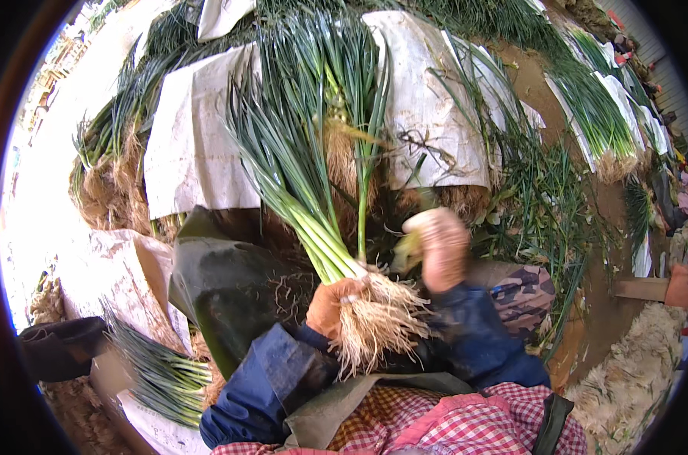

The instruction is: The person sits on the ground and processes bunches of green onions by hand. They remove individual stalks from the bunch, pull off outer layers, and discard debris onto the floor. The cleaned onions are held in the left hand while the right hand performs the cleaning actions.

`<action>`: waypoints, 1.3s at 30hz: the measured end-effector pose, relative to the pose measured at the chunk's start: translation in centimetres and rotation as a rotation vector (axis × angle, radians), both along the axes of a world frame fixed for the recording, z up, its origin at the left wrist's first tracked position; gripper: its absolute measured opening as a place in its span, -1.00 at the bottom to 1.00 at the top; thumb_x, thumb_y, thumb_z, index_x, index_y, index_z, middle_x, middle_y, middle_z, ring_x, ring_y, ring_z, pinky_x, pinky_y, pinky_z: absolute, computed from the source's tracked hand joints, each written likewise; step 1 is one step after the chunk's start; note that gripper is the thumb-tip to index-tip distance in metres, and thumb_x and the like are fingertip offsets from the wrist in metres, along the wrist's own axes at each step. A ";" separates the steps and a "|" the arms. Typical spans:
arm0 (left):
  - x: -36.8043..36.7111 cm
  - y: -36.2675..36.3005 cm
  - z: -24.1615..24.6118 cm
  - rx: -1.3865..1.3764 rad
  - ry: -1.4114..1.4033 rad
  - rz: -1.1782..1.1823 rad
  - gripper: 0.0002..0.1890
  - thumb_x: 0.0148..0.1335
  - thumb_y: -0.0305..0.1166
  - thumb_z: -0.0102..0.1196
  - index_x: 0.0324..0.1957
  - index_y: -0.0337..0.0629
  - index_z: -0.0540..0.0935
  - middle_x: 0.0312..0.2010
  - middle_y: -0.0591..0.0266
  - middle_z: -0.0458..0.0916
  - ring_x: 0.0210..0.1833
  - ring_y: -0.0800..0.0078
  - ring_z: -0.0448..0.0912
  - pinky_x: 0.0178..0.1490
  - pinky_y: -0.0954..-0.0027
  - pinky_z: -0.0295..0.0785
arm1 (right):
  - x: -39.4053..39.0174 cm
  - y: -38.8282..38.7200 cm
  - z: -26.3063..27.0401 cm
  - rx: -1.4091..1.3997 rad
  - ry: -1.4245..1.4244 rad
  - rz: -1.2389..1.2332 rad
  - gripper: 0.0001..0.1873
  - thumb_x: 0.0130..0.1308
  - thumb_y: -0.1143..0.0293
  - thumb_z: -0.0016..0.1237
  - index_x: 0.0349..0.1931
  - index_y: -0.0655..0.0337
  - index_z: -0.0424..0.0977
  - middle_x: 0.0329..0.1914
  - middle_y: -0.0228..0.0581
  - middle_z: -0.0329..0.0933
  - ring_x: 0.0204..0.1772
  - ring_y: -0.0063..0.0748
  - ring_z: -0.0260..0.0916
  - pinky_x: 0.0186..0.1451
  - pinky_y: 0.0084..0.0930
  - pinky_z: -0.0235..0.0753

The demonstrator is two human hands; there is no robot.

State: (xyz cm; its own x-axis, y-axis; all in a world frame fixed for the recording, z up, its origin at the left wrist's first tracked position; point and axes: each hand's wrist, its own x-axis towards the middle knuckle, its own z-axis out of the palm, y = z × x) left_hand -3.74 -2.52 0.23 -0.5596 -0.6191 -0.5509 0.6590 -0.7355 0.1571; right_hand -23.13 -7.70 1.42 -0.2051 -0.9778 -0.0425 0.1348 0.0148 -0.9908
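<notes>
My left hand (329, 310) grips a bunch of green onions (321, 239) low on the stalks, just above the roots. The pale, stringy roots (381, 321) fan out toward my lap, and the dark green leaves point away from me. One onion stalk (363, 210) stands more upright, apart from the rest. Right of the bunch, my right hand (443, 250) is blurred by motion, its fingers curled. A yellowed, limp leaf (409, 250) shows at those fingers, also blurred. Beyond the held bunch lie more green onions (341, 148) with brown roots toward me.
White woven sheets (204, 131) (435, 96) cover onion piles ahead. Stripped leaves (554, 210) litter the ground at right. A dark waterproof apron (236, 290) covers my lap. Sorted onions (167, 369) lie at lower left; a root heap (628, 364) is at lower right, near a wooden-legged stool (642, 288).
</notes>
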 end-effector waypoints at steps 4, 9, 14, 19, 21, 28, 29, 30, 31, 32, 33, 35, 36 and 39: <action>0.4 0.2 0.7 0.018 0.065 0.067 -0.59 0.07 -0.53 0.09 0.02 -0.22 0.41 -0.05 0.04 0.50 0.02 0.14 0.52 0.11 -0.01 0.47 | -7.2 -0.3 2.1 -0.106 -0.867 -0.321 -0.56 0.38 0.01 -0.17 -0.03 0.23 0.41 -0.24 -0.15 0.56 -0.30 -0.44 0.52 -0.40 -0.57 0.53; 0.5 0.5 0.8 -0.072 0.311 0.079 -0.58 0.03 -0.47 0.15 0.00 -0.17 0.43 0.07 -0.04 0.46 0.13 0.06 0.45 0.22 -0.04 0.36 | 1.4 0.2 -0.9 0.432 -0.377 0.603 -0.66 0.43 0.18 -0.20 -0.05 0.29 0.40 -0.23 -0.22 0.55 -0.47 -0.62 0.43 -0.57 -0.79 0.34; 2.0 2.0 2.4 0.007 0.255 0.187 -0.41 0.08 -0.44 0.13 0.20 -0.12 0.31 0.05 -0.06 0.47 0.12 0.07 0.46 0.15 0.00 0.41 | 5.0 1.0 0.6 0.363 -0.211 0.532 -0.70 0.44 0.24 -0.18 -0.37 0.29 0.45 -0.66 -0.39 0.43 -0.71 -0.72 0.26 -0.68 -0.74 0.27; 1.5 1.3 2.7 -0.040 0.215 0.153 -0.22 -0.01 -0.34 0.15 0.33 0.09 0.18 0.00 0.07 0.44 0.04 0.18 0.43 0.12 0.01 0.41 | 5.3 0.7 -1.9 0.349 -0.063 0.176 -0.73 0.41 0.29 -0.13 -0.38 0.29 0.48 -0.56 -0.41 0.46 -0.53 -0.68 0.36 -0.47 -0.65 0.40; 1.9 1.2 3.1 -0.023 0.383 0.161 -0.18 -0.04 -0.37 0.17 0.34 0.09 0.17 -0.06 0.06 0.43 0.02 0.17 0.44 0.12 0.02 0.41 | 5.2 -0.2 -3.7 0.401 -0.031 0.360 -0.77 0.36 0.32 -0.09 -0.38 0.31 0.48 -0.51 -0.34 0.50 -0.49 -0.58 0.37 -0.40 -0.55 0.42; 4.2 0.6 7.6 -0.017 0.443 0.089 -0.35 -0.19 -0.39 0.20 0.05 -0.05 0.27 -0.39 0.24 0.27 -0.29 0.31 0.30 -0.17 0.21 0.28 | 4.3 -24.2 0.7 -0.062 -0.162 0.680 -0.76 0.28 0.37 -0.08 -0.06 0.19 0.46 -0.21 -0.24 0.51 -0.11 -0.43 0.48 -0.14 -0.48 0.55; 5.0 1.0 7.6 -0.057 0.520 0.121 -0.36 -0.20 -0.38 0.20 0.03 -0.04 0.28 -0.42 0.26 0.26 -0.32 0.34 0.28 -0.23 0.25 0.24 | 0.7 -28.2 1.0 0.050 -0.257 0.474 -0.80 0.25 0.43 -0.06 -0.13 0.26 0.45 -0.21 -0.21 0.52 -0.17 -0.40 0.50 -0.18 -0.47 0.57; 5.5 1.0 8.3 -0.071 0.527 0.152 -0.35 -0.23 -0.36 0.19 0.03 -0.01 0.28 -0.44 0.30 0.24 -0.38 0.40 0.23 -0.30 0.30 0.14 | -3.8 -32.2 0.2 -0.109 -0.091 0.222 -0.87 0.23 0.48 -0.10 -0.25 0.29 0.46 -0.23 -0.17 0.54 -0.21 -0.41 0.52 -0.17 -0.48 0.57; 6.7 1.4 8.0 -0.119 0.543 0.251 -0.34 -0.22 -0.33 0.19 0.04 0.00 0.29 -0.45 0.32 0.25 -0.39 0.41 0.24 -0.30 0.31 0.16 | -1.3 -31.0 2.8 0.105 -0.173 -0.187 -0.89 0.22 0.53 -0.19 -0.41 0.21 0.44 -0.28 -0.17 0.55 -0.28 -0.49 0.52 -0.24 -0.53 0.59; 7.2 1.2 7.6 -0.168 0.590 0.311 -0.33 -0.22 -0.31 0.20 0.06 0.02 0.29 -0.45 0.33 0.26 -0.40 0.42 0.25 -0.30 0.32 0.18 | -1.7 -29.9 3.2 0.169 0.044 -0.080 -0.84 0.27 0.51 -0.22 -0.45 0.18 0.45 -0.40 -0.23 0.55 -0.39 -0.54 0.49 -0.35 -0.55 0.58; 7.4 1.1 7.1 -0.211 0.640 0.380 -0.32 -0.21 -0.28 0.20 0.08 0.03 0.30 -0.46 0.34 0.27 -0.42 0.43 0.26 -0.30 0.32 0.20 | -2.2 -28.7 3.2 0.218 0.266 0.029 -0.78 0.31 0.49 -0.24 -0.49 0.15 0.46 -0.51 -0.30 0.55 -0.50 -0.59 0.47 -0.46 -0.57 0.58; 6.3 -1.5 7.2 -0.202 0.546 0.410 -0.28 -0.18 -0.30 0.19 0.15 -0.05 0.30 -0.40 0.30 0.33 -0.35 0.40 0.34 -0.24 0.35 0.34 | -1.4 -25.4 -4.1 -0.025 0.961 0.516 -0.73 0.39 0.31 -0.22 -0.12 0.31 0.47 -0.45 -0.27 0.53 -0.47 -0.69 0.46 -0.44 -0.68 0.52; 6.8 -2.3 6.5 -0.168 0.344 0.386 -0.27 -0.13 -0.29 0.21 0.18 -0.10 0.27 -0.38 0.30 0.34 -0.33 0.41 0.37 -0.22 0.29 0.38 | 5.4 -19.0 0.0 0.490 1.067 0.580 -0.31 0.31 0.18 -0.07 0.32 0.37 0.04 -0.29 -0.13 0.53 -0.37 -0.51 0.52 -0.31 -0.61 0.56; 5.4 -4.4 5.5 -0.049 0.085 0.170 -0.31 -0.10 -0.34 0.20 0.15 -0.21 0.29 -0.26 0.14 0.39 -0.18 0.27 0.44 -0.07 0.16 0.46 | 3.1 -15.2 -5.3 0.332 1.156 0.375 -0.15 0.10 0.43 -0.04 0.37 0.33 -0.18 -0.26 -0.06 0.45 -0.39 -0.25 0.44 -0.33 -0.35 0.56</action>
State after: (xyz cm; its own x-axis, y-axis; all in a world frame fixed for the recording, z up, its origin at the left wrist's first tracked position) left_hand 1.62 -6.90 5.74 -0.4880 -0.7337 -0.4728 0.7857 -0.6052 0.1283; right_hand -20.07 -22.90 -3.89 0.0008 -0.9607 -0.2778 -0.8735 0.1345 -0.4679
